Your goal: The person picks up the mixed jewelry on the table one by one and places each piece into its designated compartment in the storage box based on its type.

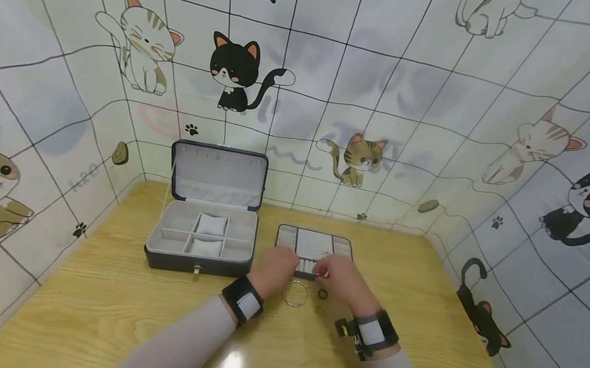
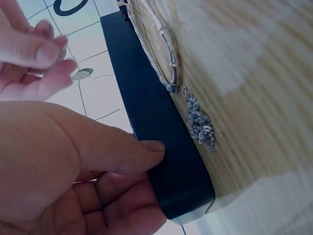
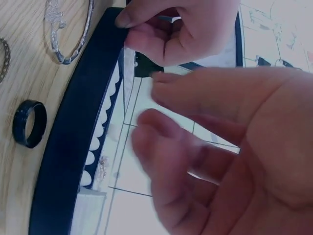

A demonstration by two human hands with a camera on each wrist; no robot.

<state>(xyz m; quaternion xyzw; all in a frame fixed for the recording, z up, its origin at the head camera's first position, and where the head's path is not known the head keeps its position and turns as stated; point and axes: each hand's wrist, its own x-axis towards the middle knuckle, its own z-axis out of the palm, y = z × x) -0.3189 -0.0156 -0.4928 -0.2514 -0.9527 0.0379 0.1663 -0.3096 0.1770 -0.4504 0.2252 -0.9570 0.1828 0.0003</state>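
Observation:
My left hand [image 1: 275, 268] grips the front left part of a shallow jewelry tray [image 1: 314, 245], its thumb [image 2: 151, 154] on the dark outer wall and its fingers curled over the inner side. Over the tray's right half hovers my right hand [image 1: 342, 279], fingers loosely bent and slightly blurred. Its thumb stands apart from the fingertips in the right wrist view, and I see nothing between them. White ring rolls [image 3: 99, 129] line the tray near its front wall. On the table before the tray lie a metal bangle [image 1: 295, 306], a black ring [image 3: 20, 126] and a bunched silver chain [image 2: 199, 122].
An open jewelry box [image 1: 173, 260] stands left of the tray, its lid [image 1: 220, 170] raised at the back. Two pale cushions [image 1: 211, 224] sit in its compartments. A cat-print cloth [image 1: 319, 86] hangs behind and along both sides of the wooden table [image 1: 102, 285].

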